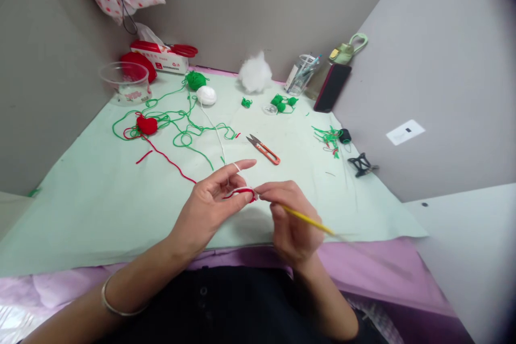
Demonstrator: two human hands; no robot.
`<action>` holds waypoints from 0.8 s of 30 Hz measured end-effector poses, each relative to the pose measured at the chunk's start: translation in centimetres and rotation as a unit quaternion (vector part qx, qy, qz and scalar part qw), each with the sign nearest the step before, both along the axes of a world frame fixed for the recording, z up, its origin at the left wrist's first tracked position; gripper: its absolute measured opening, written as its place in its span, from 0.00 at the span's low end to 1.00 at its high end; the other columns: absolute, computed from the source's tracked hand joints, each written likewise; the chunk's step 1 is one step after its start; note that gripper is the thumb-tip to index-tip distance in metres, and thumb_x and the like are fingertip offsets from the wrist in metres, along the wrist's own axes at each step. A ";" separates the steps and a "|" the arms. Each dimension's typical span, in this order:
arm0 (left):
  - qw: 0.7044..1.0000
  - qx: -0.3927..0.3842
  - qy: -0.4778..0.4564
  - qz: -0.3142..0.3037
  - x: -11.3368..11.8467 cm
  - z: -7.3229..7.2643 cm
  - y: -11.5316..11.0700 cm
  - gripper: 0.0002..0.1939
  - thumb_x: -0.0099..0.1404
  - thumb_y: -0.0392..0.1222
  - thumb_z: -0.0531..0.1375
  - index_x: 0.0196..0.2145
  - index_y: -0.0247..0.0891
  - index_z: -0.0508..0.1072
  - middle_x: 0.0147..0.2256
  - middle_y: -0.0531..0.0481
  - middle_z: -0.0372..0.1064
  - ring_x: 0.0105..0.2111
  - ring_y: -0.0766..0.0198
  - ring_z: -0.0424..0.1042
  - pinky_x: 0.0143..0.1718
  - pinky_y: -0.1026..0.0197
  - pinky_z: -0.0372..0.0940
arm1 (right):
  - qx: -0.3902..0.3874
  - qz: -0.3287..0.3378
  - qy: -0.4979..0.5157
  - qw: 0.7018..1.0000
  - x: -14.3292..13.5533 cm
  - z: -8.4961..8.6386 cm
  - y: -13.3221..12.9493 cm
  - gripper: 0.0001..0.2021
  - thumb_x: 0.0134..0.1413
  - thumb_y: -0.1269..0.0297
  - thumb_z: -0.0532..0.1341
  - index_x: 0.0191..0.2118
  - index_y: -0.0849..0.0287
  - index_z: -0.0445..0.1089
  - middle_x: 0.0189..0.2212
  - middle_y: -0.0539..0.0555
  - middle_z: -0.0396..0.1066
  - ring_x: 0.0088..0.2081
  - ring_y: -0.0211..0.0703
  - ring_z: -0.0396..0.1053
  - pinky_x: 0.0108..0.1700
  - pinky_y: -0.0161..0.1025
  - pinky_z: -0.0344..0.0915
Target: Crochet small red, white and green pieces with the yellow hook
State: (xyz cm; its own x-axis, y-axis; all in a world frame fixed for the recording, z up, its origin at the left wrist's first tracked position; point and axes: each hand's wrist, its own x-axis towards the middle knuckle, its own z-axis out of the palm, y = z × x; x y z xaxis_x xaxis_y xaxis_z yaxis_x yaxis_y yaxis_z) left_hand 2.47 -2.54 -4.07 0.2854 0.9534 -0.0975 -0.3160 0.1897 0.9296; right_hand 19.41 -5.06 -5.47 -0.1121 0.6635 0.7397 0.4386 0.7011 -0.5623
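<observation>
My left hand pinches a small red and white crochet piece between thumb and fingers, its index finger stretched out with white yarn looped over it. That yarn runs back to a white yarn ball. A red strand trails from the left hand toward a red yarn ball. My right hand is closed around a yellow-handled crochet hook, whose tip meets the edge of the piece. The hook's far end is blurred. Just beyond the hands lie orange thread snips, blades apart.
Tangled green yarn spreads over the left of the table. At the back stand a plastic tub, a tissue box, white stuffing, a pen cup and a leaning phone. Green scraps lie on the right.
</observation>
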 end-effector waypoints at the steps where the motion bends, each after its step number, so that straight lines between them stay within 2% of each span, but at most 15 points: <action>1: 1.000 0.005 -0.002 0.012 0.2 0.0 -0.1 0.23 0.62 0.39 0.73 0.54 0.53 0.82 0.34 0.56 0.71 0.38 0.67 0.70 0.47 0.64 0.64 | 0.038 -0.032 -0.049 0.998 -0.2 -0.3 0.0 0.13 0.70 0.72 0.56 0.52 0.53 0.74 0.42 0.56 0.79 0.43 0.46 0.76 0.43 0.44 0.76; 4: 0.997 -0.035 -0.062 0.015 0.7 -0.2 -0.4 0.28 0.61 0.40 0.74 0.58 0.50 0.79 0.33 0.56 0.72 0.38 0.67 0.71 0.46 0.64 0.65 | 0.140 -0.137 -0.118 0.974 -1.0 -1.4 0.1 0.15 0.66 0.77 0.61 0.53 0.54 0.76 0.45 0.58 0.76 0.45 0.46 0.76 0.44 0.44 0.77; 6: 0.986 -0.113 -0.121 -0.022 1.0 -0.2 -0.4 0.28 0.61 0.42 0.74 0.58 0.45 0.79 0.34 0.54 0.74 0.38 0.66 0.72 0.45 0.64 0.66 | 0.150 -0.152 -0.095 0.972 -1.2 -1.8 0.1 0.16 0.65 0.78 0.62 0.52 0.54 0.77 0.46 0.58 0.75 0.46 0.46 0.76 0.44 0.44 0.77; 8: 0.969 -0.179 -0.162 -0.057 1.0 -0.3 -0.2 0.26 0.61 0.41 0.74 0.56 0.40 0.80 0.35 0.51 0.76 0.39 0.66 0.73 0.46 0.64 0.67 | 0.098 -0.119 -0.032 0.988 -1.0 -1.6 0.1 0.15 0.67 0.76 0.60 0.52 0.54 0.77 0.44 0.58 0.75 0.44 0.46 0.75 0.41 0.44 0.76; 10: 0.963 -0.196 -0.172 -0.064 0.8 -0.4 0.0 0.23 0.62 0.38 0.73 0.55 0.39 0.81 0.35 0.51 0.76 0.38 0.67 0.73 0.47 0.65 0.67 | 0.031 -0.078 0.063 0.994 -0.7 -1.1 0.1 0.12 0.69 0.73 0.57 0.49 0.54 0.77 0.39 0.56 0.76 0.39 0.45 0.74 0.38 0.44 0.75; 13: 0.977 -0.148 -0.147 -0.041 0.7 -0.4 0.1 0.21 0.63 0.37 0.72 0.55 0.42 0.82 0.34 0.53 0.75 0.36 0.70 0.72 0.45 0.68 0.65 | -0.054 -0.019 0.194 0.979 -0.5 -0.3 0.3 0.12 0.71 0.69 0.55 0.44 0.55 0.77 0.33 0.53 0.74 0.31 0.42 0.71 0.33 0.43 0.71; 15: 0.986 -0.107 -0.122 -0.031 0.8 -0.4 0.0 0.21 0.63 0.38 0.72 0.54 0.45 0.82 0.34 0.54 0.75 0.37 0.70 0.72 0.45 0.68 0.65 | -0.090 0.018 0.220 0.971 -0.6 -0.1 0.6 0.11 0.71 0.68 0.57 0.43 0.55 0.77 0.34 0.53 0.75 0.32 0.41 0.72 0.35 0.42 0.72; 18: 0.993 -0.066 -0.092 -0.034 1.0 -0.4 -0.2 0.20 0.63 0.38 0.73 0.53 0.47 0.83 0.36 0.54 0.76 0.39 0.68 0.73 0.48 0.65 0.66 | -0.087 0.034 0.187 0.978 -0.9 -0.1 0.9 0.09 0.70 0.69 0.59 0.44 0.55 0.79 0.37 0.54 0.78 0.41 0.44 0.76 0.42 0.43 0.76; 20: 0.995 -0.052 -0.085 -0.028 1.1 -0.4 -0.3 0.20 0.62 0.38 0.73 0.52 0.47 0.83 0.35 0.54 0.75 0.39 0.67 0.73 0.48 0.63 0.67 | -0.070 0.021 0.157 0.985 -1.2 -0.3 0.9 0.11 0.70 0.71 0.59 0.46 0.54 0.78 0.38 0.54 0.78 0.42 0.44 0.76 0.42 0.43 0.76; 24: 0.991 -0.079 -0.112 0.000 1.3 -0.5 -0.3 0.21 0.61 0.40 0.74 0.52 0.47 0.83 0.35 0.54 0.76 0.40 0.66 0.74 0.48 0.64 0.67 | 0.028 -0.070 0.026 0.997 -1.4 -1.2 0.4 0.15 0.66 0.77 0.61 0.50 0.52 0.79 0.43 0.56 0.77 0.42 0.43 0.76 0.41 0.41 0.77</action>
